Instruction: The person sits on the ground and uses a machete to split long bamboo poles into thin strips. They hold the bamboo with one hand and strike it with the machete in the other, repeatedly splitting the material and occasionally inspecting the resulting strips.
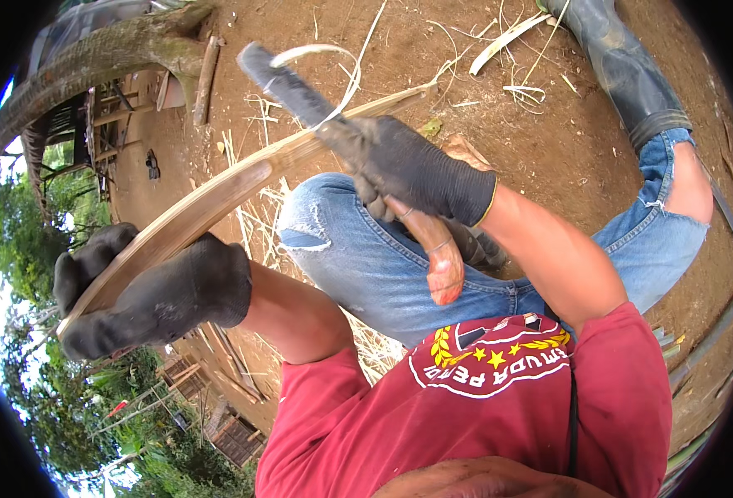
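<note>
My left hand (pixel 155 290), in a dark work glove, is closed around the near end of a split bamboo strip (pixel 209 199). The strip slants away to the upper right across the space ahead of my knees, and a node shows partway along it. In my right hand (pixel 420 166), also gloved, is a knife (pixel 287 87) with a broad, greyish blade, slightly blurred. Its wooden handle (pixel 443 270) sticks out below my fist toward my lap. The blade lies across the strip, and a thin pale shaving (pixel 354 70) curls up beside it.
Bamboo shavings (pixel 524 95) litter the brown dirt ground. My bent legs in torn jeans (pixel 350 224) lie just under the work, with a dark rubber boot (pixel 607 58) at upper right. A thick tree trunk (pixel 92 62) leans at upper left, near a wooden structure (pixel 117 124).
</note>
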`<state>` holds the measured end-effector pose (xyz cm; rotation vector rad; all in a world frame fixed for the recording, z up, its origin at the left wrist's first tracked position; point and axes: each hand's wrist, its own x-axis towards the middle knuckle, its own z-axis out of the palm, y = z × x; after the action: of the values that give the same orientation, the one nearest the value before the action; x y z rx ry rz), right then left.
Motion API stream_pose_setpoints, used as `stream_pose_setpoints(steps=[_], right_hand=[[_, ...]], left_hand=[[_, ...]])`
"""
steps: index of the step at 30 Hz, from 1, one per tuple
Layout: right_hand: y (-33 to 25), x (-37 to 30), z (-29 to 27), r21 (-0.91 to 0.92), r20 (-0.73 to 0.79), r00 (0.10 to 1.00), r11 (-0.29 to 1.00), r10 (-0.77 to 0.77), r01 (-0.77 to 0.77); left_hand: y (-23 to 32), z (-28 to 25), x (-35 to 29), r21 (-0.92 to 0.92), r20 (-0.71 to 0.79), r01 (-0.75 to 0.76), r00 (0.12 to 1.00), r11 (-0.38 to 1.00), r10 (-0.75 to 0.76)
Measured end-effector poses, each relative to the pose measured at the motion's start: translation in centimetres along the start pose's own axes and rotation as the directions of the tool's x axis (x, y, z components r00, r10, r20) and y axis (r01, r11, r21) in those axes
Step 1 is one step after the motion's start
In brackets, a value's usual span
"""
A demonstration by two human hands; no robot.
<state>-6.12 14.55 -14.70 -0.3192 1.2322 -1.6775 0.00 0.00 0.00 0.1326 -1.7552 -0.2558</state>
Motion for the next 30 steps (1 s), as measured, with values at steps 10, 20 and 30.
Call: stream_pose_setpoints(steps=[10, 20, 30], right_hand=[[-2.2, -3.3, 2.8, 0.127, -0.043, 0.999, 0.992, -0.003, 0.009], [-1.8, -3.9, 2.1, 0.172, -0.001, 0.995, 0.98, -0.1, 0.098], [-5.3, -6.4, 4.9, 0.197, 0.051, 0.991, 0.974, -0.122, 0.109]], left_hand=[[2.8, 1.1, 0.4, -0.175, -0.194, 0.005, 0.98, 0.985, -0.04], [2.0, 0.7, -0.2, -0.083, -0.166, -0.08, 0.984, 0.993, 0.066], [-0.7, 1.8, 0.6, 0.455, -0.094, -0.454, 0.831, 0.766, 0.548]])
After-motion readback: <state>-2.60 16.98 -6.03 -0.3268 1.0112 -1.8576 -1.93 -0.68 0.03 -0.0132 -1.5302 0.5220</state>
